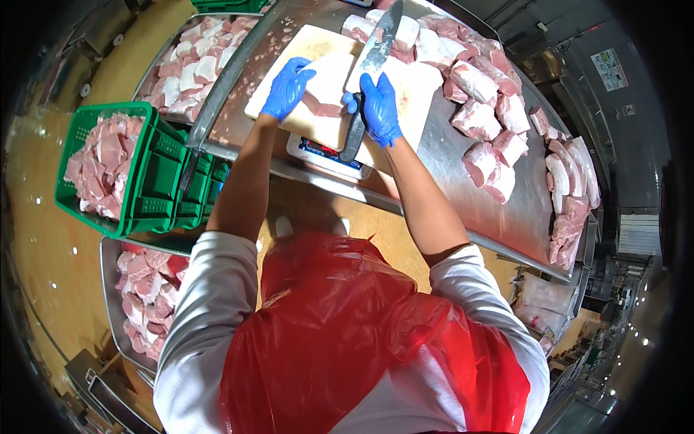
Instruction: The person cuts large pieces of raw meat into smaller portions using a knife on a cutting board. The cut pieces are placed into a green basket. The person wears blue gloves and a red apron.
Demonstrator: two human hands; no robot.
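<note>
My gloved left hand [288,90] rests with bent fingers on the left edge of a piece of pork [334,72], holding it against the pale cutting board [412,119]. White fat covers its top, and a pink cut face shows on the near side. In my gloved right hand [380,110] is a large knife [381,45], gripped by its black handle. Its broad, smeared blade points away and slightly right, over the right side of the pork. Part of a scale [329,155] with a lit display shows under the board's near edge.
Several pork loin chunks [477,119] lie along the right of the steel table [448,170]; longer strips [571,170] sit at its far right end. At left stand a green crate [148,170] of meat slices and two metal bins [195,65] [148,296] of cut meat.
</note>
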